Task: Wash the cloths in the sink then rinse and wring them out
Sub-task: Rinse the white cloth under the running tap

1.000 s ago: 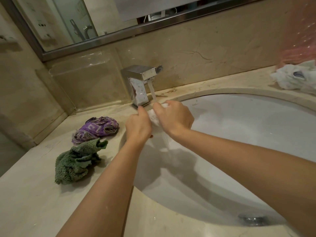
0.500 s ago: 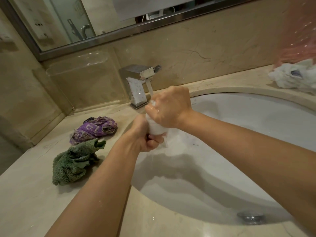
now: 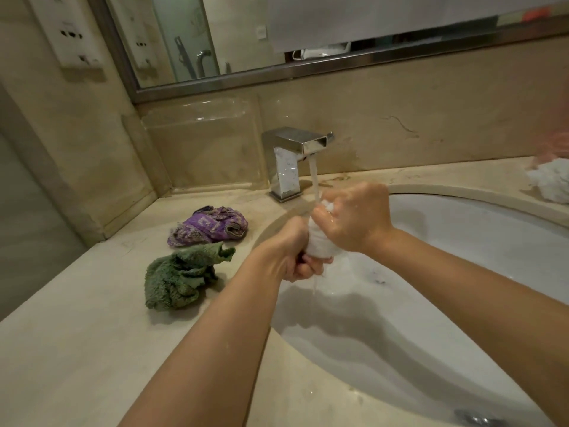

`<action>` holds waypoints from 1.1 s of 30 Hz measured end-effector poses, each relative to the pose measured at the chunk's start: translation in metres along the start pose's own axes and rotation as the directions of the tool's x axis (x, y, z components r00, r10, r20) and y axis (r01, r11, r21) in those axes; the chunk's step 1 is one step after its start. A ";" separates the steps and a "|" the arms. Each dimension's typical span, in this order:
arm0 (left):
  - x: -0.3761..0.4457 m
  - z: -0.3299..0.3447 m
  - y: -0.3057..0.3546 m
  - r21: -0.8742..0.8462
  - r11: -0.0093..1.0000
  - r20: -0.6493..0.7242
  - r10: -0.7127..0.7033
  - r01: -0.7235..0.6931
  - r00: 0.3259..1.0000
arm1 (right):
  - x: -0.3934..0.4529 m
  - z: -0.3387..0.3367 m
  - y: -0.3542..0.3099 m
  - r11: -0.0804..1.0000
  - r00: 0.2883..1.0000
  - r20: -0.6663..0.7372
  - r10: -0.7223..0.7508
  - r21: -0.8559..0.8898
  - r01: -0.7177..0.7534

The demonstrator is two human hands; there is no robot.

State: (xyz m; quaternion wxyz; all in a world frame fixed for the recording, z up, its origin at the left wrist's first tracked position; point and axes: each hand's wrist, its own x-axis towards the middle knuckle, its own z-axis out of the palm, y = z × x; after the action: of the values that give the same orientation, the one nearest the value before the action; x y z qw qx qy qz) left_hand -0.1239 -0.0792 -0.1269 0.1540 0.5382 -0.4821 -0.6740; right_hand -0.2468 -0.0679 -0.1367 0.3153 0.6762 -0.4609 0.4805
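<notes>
cloths (image 3: 197, 251) left of sink (image 3: 462, 272)

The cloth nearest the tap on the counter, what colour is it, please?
Purple, with a paisley-like pattern, seen in the head view.

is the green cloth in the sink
No, the green cloth lies on the counter left of the sink, beside the purple cloth.

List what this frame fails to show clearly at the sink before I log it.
- White cloth, head view: mostly covered by the left hand and right hand gripping it; its full shape is hidden.
- Drain: cut off by the bottom edge.
- White bundle on the counter: cut off by the right edge, with a pink blur above it.
- Green cloth and purple cloth: crumpled; wet or dry cannot be told.
</notes>
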 end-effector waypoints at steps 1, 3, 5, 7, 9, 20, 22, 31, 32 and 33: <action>0.001 0.001 -0.001 -0.009 1.000 -0.029 0.029 -0.030 0.999 | 0.000 0.001 0.001 1.000 1.000 0.010 0.004 0.013 -0.004; 0.004 0.002 -0.003 -0.050 0.993 -0.090 0.106 -0.110 0.990 | 0.005 -0.001 0.001 0.996 0.989 0.115 0.089 -0.022 -0.087; 0.006 0.003 -0.002 -0.128 0.973 -0.165 0.170 -0.192 0.972 | 0.011 -0.003 -0.001 0.964 0.919 0.293 0.266 -0.109 -0.244; 0.008 0.001 0.001 -0.249 0.933 -0.241 0.200 -0.259 0.950 | 0.019 0.001 -0.001 0.857 0.783 0.434 0.446 0.047 -0.514; 0.009 -0.001 0.003 -0.393 0.870 -0.299 0.186 -0.299 0.936 | 0.033 0.013 0.001 0.497 0.599 0.552 0.580 0.343 -0.797; 0.014 -0.005 0.007 -0.655 0.676 -0.353 0.122 -0.338 0.928 | 0.087 0.038 0.033 0.056 0.389 0.636 0.667 0.477 -0.877; 0.013 -0.003 0.009 -0.625 0.690 -0.377 0.142 -0.364 0.915 | 0.080 0.034 0.030 0.102 0.431 0.608 0.667 0.498 -0.861; 0.005 0.018 0.004 0.205 0.727 -0.505 0.652 -0.655 0.565 | 0.037 -0.041 0.006 -0.006 -0.062 0.898 0.435 -0.066 -0.998; 0.005 0.021 -0.001 0.328 0.639 -0.474 0.748 -0.696 0.464 | 0.028 -0.047 0.005 -0.091 -0.145 0.900 0.411 -0.118 -0.989; 0.004 0.023 -0.004 0.420 0.555 -0.432 0.818 -0.718 0.380 | 0.020 -0.052 0.004 -0.173 -0.194 0.894 0.404 -0.133 -0.976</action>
State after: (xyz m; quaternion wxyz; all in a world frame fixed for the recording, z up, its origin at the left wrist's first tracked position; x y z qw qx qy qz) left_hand -0.1447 -0.0691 -0.1338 0.5447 0.4401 -0.6562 -0.2811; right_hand -0.2674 -0.0306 -0.1005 -0.5880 0.3414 -0.6333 0.3695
